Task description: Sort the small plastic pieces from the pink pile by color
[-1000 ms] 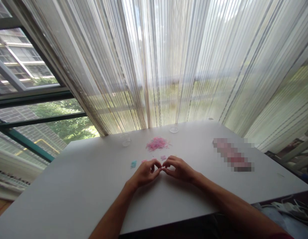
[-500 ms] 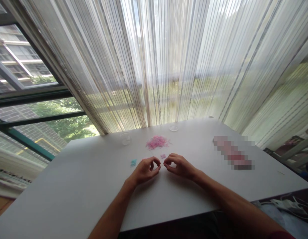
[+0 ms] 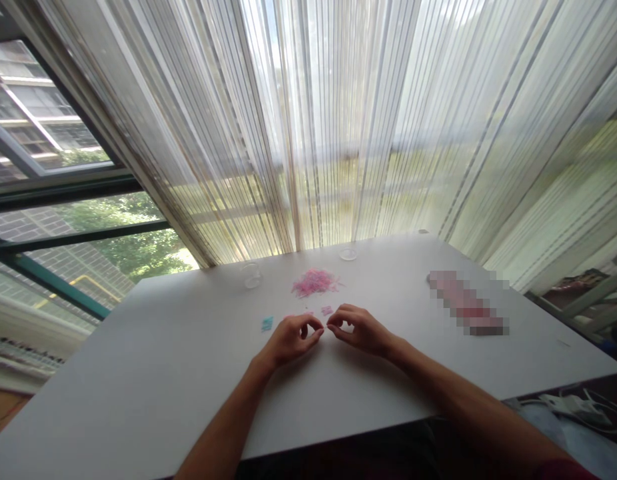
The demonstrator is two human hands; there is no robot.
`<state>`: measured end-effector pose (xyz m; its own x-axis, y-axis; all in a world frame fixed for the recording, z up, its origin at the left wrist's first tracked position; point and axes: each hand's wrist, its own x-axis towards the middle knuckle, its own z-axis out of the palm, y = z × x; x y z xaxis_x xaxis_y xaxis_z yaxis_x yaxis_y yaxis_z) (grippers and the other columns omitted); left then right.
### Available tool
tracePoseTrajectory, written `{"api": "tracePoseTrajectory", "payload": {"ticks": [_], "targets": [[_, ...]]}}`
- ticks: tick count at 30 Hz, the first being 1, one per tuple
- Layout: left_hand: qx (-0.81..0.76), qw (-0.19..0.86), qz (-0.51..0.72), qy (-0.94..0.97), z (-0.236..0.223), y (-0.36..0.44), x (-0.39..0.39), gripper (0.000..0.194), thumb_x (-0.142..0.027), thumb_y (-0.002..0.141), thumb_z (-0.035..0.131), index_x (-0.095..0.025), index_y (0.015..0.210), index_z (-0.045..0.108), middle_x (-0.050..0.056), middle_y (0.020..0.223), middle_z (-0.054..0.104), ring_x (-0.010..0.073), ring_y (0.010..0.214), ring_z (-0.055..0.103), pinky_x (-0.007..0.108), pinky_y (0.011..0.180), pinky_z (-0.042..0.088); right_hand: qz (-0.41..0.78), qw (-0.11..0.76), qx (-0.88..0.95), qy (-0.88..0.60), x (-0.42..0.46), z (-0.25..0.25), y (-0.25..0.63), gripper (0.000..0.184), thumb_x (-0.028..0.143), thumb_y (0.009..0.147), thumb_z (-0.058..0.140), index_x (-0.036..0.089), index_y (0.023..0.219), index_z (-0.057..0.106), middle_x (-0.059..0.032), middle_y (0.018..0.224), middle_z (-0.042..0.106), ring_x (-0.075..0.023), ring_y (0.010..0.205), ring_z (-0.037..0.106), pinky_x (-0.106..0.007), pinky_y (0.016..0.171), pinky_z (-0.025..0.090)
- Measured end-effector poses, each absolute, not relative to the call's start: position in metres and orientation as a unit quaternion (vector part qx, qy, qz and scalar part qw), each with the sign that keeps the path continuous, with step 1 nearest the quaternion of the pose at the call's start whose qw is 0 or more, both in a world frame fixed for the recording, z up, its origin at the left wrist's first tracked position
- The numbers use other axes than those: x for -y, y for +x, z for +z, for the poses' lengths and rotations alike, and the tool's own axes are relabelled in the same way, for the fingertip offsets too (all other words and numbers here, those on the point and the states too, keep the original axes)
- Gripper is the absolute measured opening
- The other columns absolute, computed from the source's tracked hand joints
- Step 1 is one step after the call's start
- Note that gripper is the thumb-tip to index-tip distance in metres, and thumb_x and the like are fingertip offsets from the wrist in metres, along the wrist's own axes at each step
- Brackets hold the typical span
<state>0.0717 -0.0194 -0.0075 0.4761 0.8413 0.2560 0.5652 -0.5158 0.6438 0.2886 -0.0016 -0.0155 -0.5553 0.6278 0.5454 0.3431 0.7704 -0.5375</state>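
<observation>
My left hand [image 3: 294, 339] and my right hand [image 3: 361, 330] meet almost fingertip to fingertip low over the white table [image 3: 188, 373]. Each one is closed in a pinch of thumb and forefinger. Whatever lies between the fingertips is too small to make out. Just beyond my right hand's fingers is a small pink-purple cluster of short pieces [image 3: 327, 311]. To the left of my left hand lies a small turquoise cluster [image 3: 267, 324]. Farther back sits a loose heap of thin pink strips [image 3: 316, 283]. A bit of pink shows behind my left hand, partly hidden.
Two clear round dishes or lids stand toward the back, one at the left [image 3: 252, 275] and one at the right [image 3: 348, 255]. A blurred-out reddish object [image 3: 466, 303] lies on the right. Sheer striped curtains [image 3: 338, 133] hang behind the table. White cables [image 3: 578, 407] lie below its right edge.
The fingertips have come slightly closer together, and the pale sliver between them no longer shows clearly. The hands otherwise keep their pose, and the view has shifted very slightly.
</observation>
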Motion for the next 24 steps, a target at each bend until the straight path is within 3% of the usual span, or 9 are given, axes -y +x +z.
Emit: {"api": "tracePoseTrajectory", "payload": {"ticks": [9,24], "targets": [[-0.423,0.245,0.289,0.823,-0.0086,0.0727,0.0208,0.011,-0.025,0.083,0.06,-0.019,0.084,0.069,-0.002,0.066,0.063,0.0091,0.055,0.051,0.02,0.056,0.042,0.194,0.374,0.866,-0.27,0.0018,-0.0185,0.2891,0.008,0.021,0.082,0.065,0.019,0.089,0.067,-0.003,0.079,0.063,-0.0135,0.071,0.059,-0.024,0.067,0.049],[-0.44,0.226,0.27,0.826,-0.0117,0.0708,0.0199,0.011,-0.025,0.081,0.061,-0.019,0.08,0.069,-0.003,0.061,0.061,0.0096,0.052,0.048,0.021,0.055,0.039,0.15,0.338,0.884,-0.285,-0.0009,-0.0214,0.2913,0.01,0.01,0.076,0.062,0.019,0.076,0.065,-0.002,0.074,0.061,-0.0135,0.067,0.056,-0.024,0.064,0.046]]}}
